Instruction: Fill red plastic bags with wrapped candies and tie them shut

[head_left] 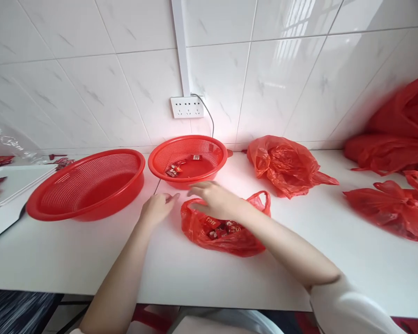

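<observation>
A small red plastic bag (226,236) of red wrapped candies lies on the white counter in front of me. My right hand (214,199) rests on the bag's top edge, fingers stretched toward the left and lying flat. My left hand (157,208) sits on the counter just left of the bag's mouth, fingers curled together; what they pinch, if anything, is hidden. Just behind both hands stands a small red mesh basket (209,171) with several red candies (176,169) in it.
A larger red mesh basket (55,204) stands to the left, beside a white scale or tray (7,190). Other red plastic bags (285,164) lie at the right and back right (397,139). A wall socket (187,107) with a cable is behind.
</observation>
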Available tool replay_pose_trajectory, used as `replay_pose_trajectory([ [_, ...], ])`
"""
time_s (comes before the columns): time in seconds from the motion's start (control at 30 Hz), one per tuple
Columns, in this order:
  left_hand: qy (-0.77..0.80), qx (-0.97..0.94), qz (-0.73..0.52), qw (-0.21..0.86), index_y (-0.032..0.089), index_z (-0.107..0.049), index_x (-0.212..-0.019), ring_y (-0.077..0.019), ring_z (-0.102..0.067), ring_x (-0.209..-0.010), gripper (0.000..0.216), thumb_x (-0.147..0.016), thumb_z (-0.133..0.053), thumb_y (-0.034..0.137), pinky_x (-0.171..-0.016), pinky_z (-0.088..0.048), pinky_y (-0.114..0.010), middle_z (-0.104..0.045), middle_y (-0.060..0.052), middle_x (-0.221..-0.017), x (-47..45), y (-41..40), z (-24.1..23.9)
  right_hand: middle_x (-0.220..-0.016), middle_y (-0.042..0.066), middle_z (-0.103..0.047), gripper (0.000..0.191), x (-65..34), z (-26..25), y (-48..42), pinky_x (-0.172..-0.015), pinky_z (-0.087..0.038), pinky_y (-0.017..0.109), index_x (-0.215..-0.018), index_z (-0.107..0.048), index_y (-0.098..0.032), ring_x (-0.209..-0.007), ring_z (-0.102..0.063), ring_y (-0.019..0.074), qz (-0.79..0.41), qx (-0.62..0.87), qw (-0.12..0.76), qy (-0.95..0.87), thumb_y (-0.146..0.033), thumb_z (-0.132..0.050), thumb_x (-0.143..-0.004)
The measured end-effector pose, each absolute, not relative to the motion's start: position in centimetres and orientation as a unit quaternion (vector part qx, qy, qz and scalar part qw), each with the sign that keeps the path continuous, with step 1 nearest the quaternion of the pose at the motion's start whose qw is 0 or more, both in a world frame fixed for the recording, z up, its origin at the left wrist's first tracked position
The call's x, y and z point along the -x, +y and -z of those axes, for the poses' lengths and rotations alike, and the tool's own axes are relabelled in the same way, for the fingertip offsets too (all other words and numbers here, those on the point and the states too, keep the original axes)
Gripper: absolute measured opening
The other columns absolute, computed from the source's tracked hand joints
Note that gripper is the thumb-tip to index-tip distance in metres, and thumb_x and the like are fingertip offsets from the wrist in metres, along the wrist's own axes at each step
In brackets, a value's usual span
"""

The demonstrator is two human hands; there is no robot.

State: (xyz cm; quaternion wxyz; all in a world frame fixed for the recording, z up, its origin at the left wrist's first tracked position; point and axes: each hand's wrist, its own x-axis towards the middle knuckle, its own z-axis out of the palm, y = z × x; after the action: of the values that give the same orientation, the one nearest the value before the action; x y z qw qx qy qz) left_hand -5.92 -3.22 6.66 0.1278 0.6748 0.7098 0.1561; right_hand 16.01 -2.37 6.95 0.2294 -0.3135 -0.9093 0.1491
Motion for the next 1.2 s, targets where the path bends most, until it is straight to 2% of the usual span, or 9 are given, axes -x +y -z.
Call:
replay_pose_trajectory([
  [0.13,0.681,-0.718,-0.061,0.131,0.022,-0.046,-0.047,-0.0201,-0.053,-0.049,0.059,-0.078,-0.043,0.072,-0.050,-0.032,-0.030,-0.055,-0.004,-0.051,3.5,-4.9,-4.1,-0.144,0.013,-0.046,0.054,-25.8,-6.9,-4.4,-0.109,-0.028,0.057,-0.135,-0.048,-0.025,-0.135,-0.040,0.0332,-0.084,0.512,0.112,-0.847,-0.041,-0.058,-0.085],
  [0.3,0.647,-0.751,-0.043,0.125,0.022,-0.044,-0.053,-0.0183,-0.052,-0.052,0.044,-0.082,-0.048,0.055,-0.049,-0.029,-0.028,-0.054,-0.001,-0.054,3.5,-6.7,-5.2,-0.102,0.007,-0.070,0.043,-32.3,-7.6,-4.7,-0.070,-0.055,0.039,-0.128,-0.053,-0.028,-0.086,-0.068,0.0244,-0.161,0.573,0.069,-0.800,-0.031,-0.052,-0.086],
  [0.47,0.656,-0.742,-0.100,0.095,0.025,-0.053,-0.072,-0.0200,-0.059,-0.062,0.038,-0.081,-0.046,0.062,-0.054,-0.036,-0.028,-0.065,-0.001,-0.071,2.5,-6.4,-7.2,-0.086,0.001,-0.068,0.027,-32.9,-10.7,-4.8,-0.063,-0.055,0.031,-0.112,-0.061,-0.028,-0.074,-0.066,0.0170,-0.212,0.527,0.219,-0.793,-0.037,-0.055,-0.087],
  [0.57,0.670,-0.740,-0.036,0.034,0.024,-0.053,-0.067,-0.0252,-0.061,-0.063,0.045,-0.074,-0.051,0.069,-0.055,-0.035,-0.032,-0.065,-0.006,-0.069,1.0,-6.8,-7.1,-0.082,0.002,-0.067,0.025,-32.0,-12.4,-5.0,-0.052,-0.052,0.028,-0.106,-0.063,-0.025,-0.066,-0.064,0.0161,-0.225,0.519,0.305,-0.766,-0.039,-0.056,-0.087],
  [0.73,0.626,-0.766,0.101,0.104,0.021,-0.040,-0.047,-0.0223,-0.057,-0.051,0.034,-0.069,-0.063,0.034,-0.050,-0.031,-0.031,-0.056,-0.004,-0.053,0.5,-6.7,-7.0,-0.095,0.004,-0.070,0.019,-30.4,-14.0,-4.7,-0.070,-0.057,0.032,-0.097,-0.067,-0.024,-0.085,-0.067,0.0180,-0.225,0.471,0.447,-0.726,-0.038,-0.058,-0.087],
  [0.83,0.589,-0.784,-0.023,0.193,0.023,-0.053,-0.052,-0.0191,-0.057,-0.053,0.028,-0.075,-0.060,0.037,-0.049,-0.035,-0.029,-0.057,-0.001,-0.056,2.0,-5.5,-9.9,-0.101,0.004,-0.069,0.020,-29.7,-14.4,-4.1,-0.083,-0.056,0.037,-0.102,-0.066,-0.024,-0.095,-0.067,0.0189,-0.153,0.437,0.604,-0.648,-0.036,-0.056,-0.089],
  [0.93,0.558,-0.728,-0.353,0.183,0.025,-0.070,-0.074,-0.0201,-0.064,-0.083,0.019,-0.078,-0.064,0.043,-0.070,-0.050,-0.029,-0.068,0.000,-0.085,2.6,-4.3,-14.1,-0.108,0.005,-0.067,0.025,-29.2,-14.3,-3.1,-0.094,-0.052,0.041,-0.111,-0.062,-0.022,-0.104,-0.065,0.0189,-0.066,0.390,0.723,-0.566,-0.031,-0.056,-0.089],
  [1.03,0.414,-0.649,-0.585,0.256,0.023,-0.073,-0.081,-0.0204,-0.061,-0.104,0.014,-0.080,-0.067,0.035,-0.093,-0.049,-0.033,-0.067,-0.002,-0.104,1.6,-3.2,-16.6,-0.123,0.007,-0.062,0.037,-28.9,-13.8,-2.2,-0.100,-0.049,0.045,-0.126,-0.054,-0.022,-0.116,-0.060,0.0198,-0.026,0.392,0.736,-0.551,-0.025,-0.055,-0.089],
  [1.2,0.323,-0.620,-0.613,0.368,0.024,-0.071,-0.097,-0.0220,-0.059,-0.114,0.017,-0.082,-0.065,0.029,-0.099,-0.047,-0.038,-0.067,-0.002,-0.112,-0.8,-1.5,-15.9,-0.113,0.007,-0.066,0.044,-29.1,-13.0,-1.8,-0.090,-0.054,0.043,-0.134,-0.047,-0.027,-0.105,-0.065,0.0188,-0.001,0.430,0.689,-0.583,-0.025,-0.048,-0.091],
])
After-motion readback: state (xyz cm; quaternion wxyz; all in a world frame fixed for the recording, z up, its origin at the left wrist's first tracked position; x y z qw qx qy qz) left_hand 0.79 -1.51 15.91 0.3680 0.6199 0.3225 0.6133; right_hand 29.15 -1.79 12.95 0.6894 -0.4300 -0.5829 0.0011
